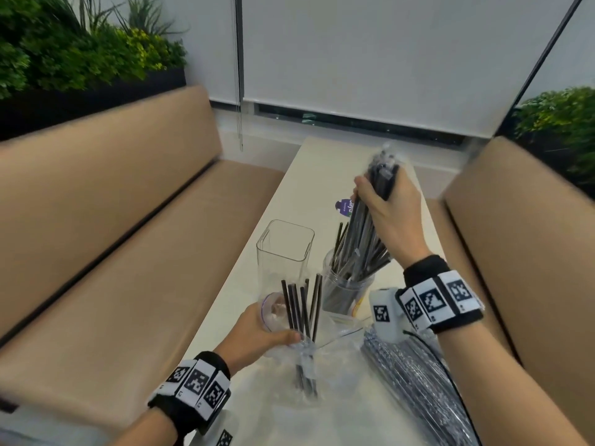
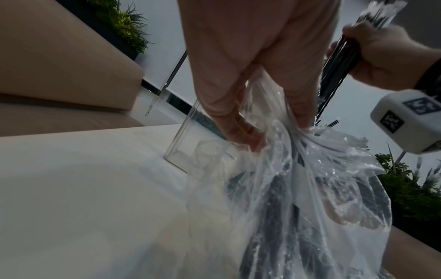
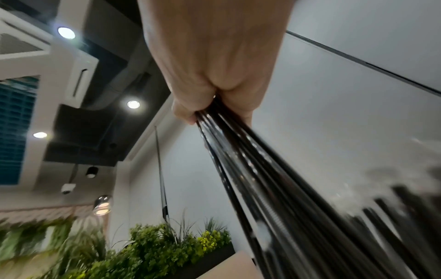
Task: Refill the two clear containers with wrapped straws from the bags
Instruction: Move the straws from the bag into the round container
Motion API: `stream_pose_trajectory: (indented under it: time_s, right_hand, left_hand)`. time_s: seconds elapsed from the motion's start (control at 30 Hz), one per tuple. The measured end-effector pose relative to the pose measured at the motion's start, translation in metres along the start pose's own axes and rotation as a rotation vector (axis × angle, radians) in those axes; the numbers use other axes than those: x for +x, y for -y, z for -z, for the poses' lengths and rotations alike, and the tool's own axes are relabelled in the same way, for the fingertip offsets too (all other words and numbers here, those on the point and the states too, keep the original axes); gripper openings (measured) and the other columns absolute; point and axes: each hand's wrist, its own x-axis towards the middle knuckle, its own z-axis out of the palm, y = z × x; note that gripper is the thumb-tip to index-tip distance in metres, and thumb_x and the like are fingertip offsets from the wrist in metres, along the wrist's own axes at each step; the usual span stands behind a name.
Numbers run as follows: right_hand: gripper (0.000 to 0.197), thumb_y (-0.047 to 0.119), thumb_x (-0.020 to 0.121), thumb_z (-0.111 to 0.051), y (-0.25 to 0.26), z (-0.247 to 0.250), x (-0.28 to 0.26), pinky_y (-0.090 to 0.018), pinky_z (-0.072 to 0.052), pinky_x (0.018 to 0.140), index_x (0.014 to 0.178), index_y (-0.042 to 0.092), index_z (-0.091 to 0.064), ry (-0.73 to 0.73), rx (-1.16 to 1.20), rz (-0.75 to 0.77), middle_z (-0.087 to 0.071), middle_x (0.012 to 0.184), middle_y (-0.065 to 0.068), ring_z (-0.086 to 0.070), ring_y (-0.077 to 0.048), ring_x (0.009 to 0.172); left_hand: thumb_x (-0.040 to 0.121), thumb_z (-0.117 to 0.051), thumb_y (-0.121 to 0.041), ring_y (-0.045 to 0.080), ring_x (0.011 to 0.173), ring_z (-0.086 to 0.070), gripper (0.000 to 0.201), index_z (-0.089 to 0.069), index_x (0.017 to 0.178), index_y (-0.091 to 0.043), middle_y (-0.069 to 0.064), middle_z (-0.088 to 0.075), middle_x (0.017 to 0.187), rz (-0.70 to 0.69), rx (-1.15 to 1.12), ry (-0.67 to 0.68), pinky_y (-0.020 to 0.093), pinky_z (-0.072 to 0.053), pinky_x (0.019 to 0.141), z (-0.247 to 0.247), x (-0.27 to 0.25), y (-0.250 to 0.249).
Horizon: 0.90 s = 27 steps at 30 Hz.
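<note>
My right hand (image 1: 376,194) grips a thick bundle of wrapped black straws (image 1: 363,239) near its top. The bundle's lower ends stand in the round clear container (image 1: 346,296), which holds several straws. In the right wrist view the straws (image 3: 250,169) fan out below the right hand (image 3: 214,90). My left hand (image 1: 280,336) pinches the neck of a clear plastic bag (image 1: 306,375); several black straws (image 1: 302,304) stick up out of it. The left wrist view shows the left hand's fingers (image 2: 248,136) bunching the bag (image 2: 310,188). The tall square clear container (image 1: 285,249) stands empty beside that hand.
A second bag of wrapped straws (image 1: 418,384) lies on the white table (image 1: 309,175) at the front right. A small purple-labelled item (image 1: 344,207) sits behind the round container. Tan benches (image 1: 112,252) flank the table, with planters (image 1: 80,53) behind them.
</note>
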Motion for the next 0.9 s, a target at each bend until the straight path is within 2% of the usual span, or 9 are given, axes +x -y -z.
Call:
stream_pose_trajectory:
  time_s: [0.17, 0.27, 0.37, 0.5, 0.57, 0.67, 0.8, 0.83, 0.9]
  right_hand:
    - [0.013, 0.018, 0.093, -0.062, -0.029, -0.003, -0.004, -0.025, -0.053, 0.065, 0.096, 0.007, -0.055, -0.195, 0.229, -0.257, -0.071, 0.081, -0.012, -0.067, -0.012, 0.066]
    - [0.024, 0.026, 0.088, -0.066, -0.047, -0.004, -0.004, -0.033, -0.057, 0.072, 0.094, 0.005, -0.059, -0.261, 0.279, -0.370, -0.072, 0.094, -0.023, -0.070, -0.025, 0.080]
    - [0.046, 0.043, 0.078, -0.065, -0.052, -0.002, -0.004, -0.049, -0.057, 0.081, 0.095, 0.000, -0.062, -0.258, 0.243, -0.366, -0.072, 0.091, -0.019, -0.071, -0.034, 0.086]
    - [0.050, 0.050, 0.077, -0.061, -0.048, 0.002, 0.002, -0.051, -0.057, 0.079, 0.094, 0.002, -0.062, -0.219, 0.174, -0.306, -0.072, 0.089, -0.015, -0.070, -0.032, 0.084]
    - [0.047, 0.047, 0.080, -0.060, -0.045, 0.004, 0.004, -0.047, -0.058, 0.078, 0.095, 0.002, -0.060, -0.207, 0.148, -0.280, -0.071, 0.089, -0.016, -0.070, -0.031, 0.083]
    - [0.025, 0.030, 0.089, -0.062, -0.040, 0.004, 0.007, -0.032, -0.058, 0.071, 0.094, 0.007, -0.055, -0.208, 0.115, -0.221, -0.071, 0.087, -0.017, -0.070, -0.028, 0.079]
    - [0.019, 0.017, 0.089, -0.065, -0.041, 0.005, 0.005, -0.005, -0.045, 0.057, 0.101, 0.013, -0.051, -0.141, 0.017, -0.205, -0.062, 0.081, 0.004, -0.061, 0.006, 0.070]
    - [0.024, 0.014, 0.087, -0.067, -0.046, 0.005, 0.003, -0.003, -0.042, 0.055, 0.102, 0.012, -0.049, -0.111, 0.008, -0.232, -0.057, 0.081, 0.009, -0.058, 0.006, 0.071]
    - [0.029, 0.014, 0.083, -0.071, -0.056, 0.006, -0.003, -0.010, -0.044, 0.060, 0.102, 0.012, -0.050, -0.057, 0.001, -0.316, -0.058, 0.083, 0.008, -0.060, -0.010, 0.080]
  left_hand:
    - [0.070, -0.084, 0.000, -0.016, 0.093, -0.058, 0.051, -0.065, 0.107, -0.030, -0.039, -0.065, 0.093, 0.003, -0.006, -0.038, 0.003, -0.043, 0.077, 0.003, -0.002, 0.005]
    - [0.069, -0.084, 0.002, -0.017, 0.088, -0.058, 0.050, -0.065, 0.106, -0.026, -0.038, -0.066, 0.087, 0.004, -0.025, -0.043, 0.000, -0.043, 0.073, 0.003, -0.002, 0.004]
    - [0.061, -0.084, -0.011, -0.017, 0.090, -0.059, 0.054, -0.065, 0.109, -0.027, -0.036, -0.066, 0.093, -0.008, -0.034, -0.037, -0.001, -0.043, 0.073, 0.002, -0.003, 0.000]
    - [0.066, -0.087, -0.005, -0.019, 0.089, -0.057, 0.052, -0.063, 0.105, -0.029, -0.042, -0.064, 0.090, -0.014, -0.016, -0.023, -0.002, -0.041, 0.073, -0.001, -0.002, -0.003]
    - [0.066, -0.086, -0.003, -0.020, 0.088, -0.057, 0.051, -0.063, 0.105, -0.029, -0.043, -0.064, 0.089, -0.013, -0.018, -0.018, -0.002, -0.041, 0.074, -0.001, -0.004, -0.005]
    - [0.059, -0.084, -0.017, -0.016, 0.092, -0.059, 0.053, -0.065, 0.107, -0.028, -0.036, -0.068, 0.095, -0.005, -0.029, -0.028, 0.000, -0.042, 0.076, 0.000, -0.005, -0.004]
    - [0.062, -0.088, -0.012, -0.013, 0.096, -0.059, 0.056, -0.065, 0.111, -0.029, -0.036, -0.067, 0.098, 0.012, -0.021, -0.045, 0.009, -0.045, 0.083, 0.002, -0.007, -0.001]
    - [0.061, -0.088, -0.013, -0.013, 0.096, -0.059, 0.056, -0.065, 0.110, -0.029, -0.036, -0.066, 0.098, 0.014, -0.019, -0.049, 0.012, -0.047, 0.084, 0.003, -0.008, -0.001]
    - [0.058, -0.084, -0.017, -0.013, 0.096, -0.060, 0.056, -0.065, 0.110, -0.028, -0.035, -0.067, 0.099, 0.024, -0.030, -0.060, 0.014, -0.048, 0.085, 0.003, -0.008, -0.002]
